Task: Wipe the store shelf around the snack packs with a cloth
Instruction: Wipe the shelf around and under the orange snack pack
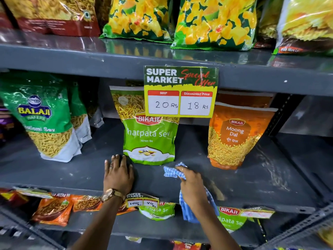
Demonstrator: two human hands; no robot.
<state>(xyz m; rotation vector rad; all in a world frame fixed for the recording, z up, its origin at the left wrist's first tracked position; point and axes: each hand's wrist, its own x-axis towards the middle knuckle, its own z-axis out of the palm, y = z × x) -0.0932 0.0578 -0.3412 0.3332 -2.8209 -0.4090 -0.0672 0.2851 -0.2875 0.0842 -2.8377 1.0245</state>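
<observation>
Cloth (172, 172) bunched in right hand (191, 186) on shelf (252, 181); left hand (119, 175) spread flat.

We see a dark grey metal shelf (252, 179), dusty and scuffed, carrying upright snack packs: Balaji sev packs (45, 120) at left, a green Bikaji Chatpata Sev pack (149, 141) in the middle, an orange Bikaji Moong Dal pack (234, 138) at right. A blue checked cloth (173, 172) and a flat left hand (119, 174) rest on its front, just before the green pack.

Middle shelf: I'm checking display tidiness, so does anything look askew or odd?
The offer tag hangs slightly crooked and covers the top of the green sev pack. The shelf surface looks dusty and scuffed.
</observation>
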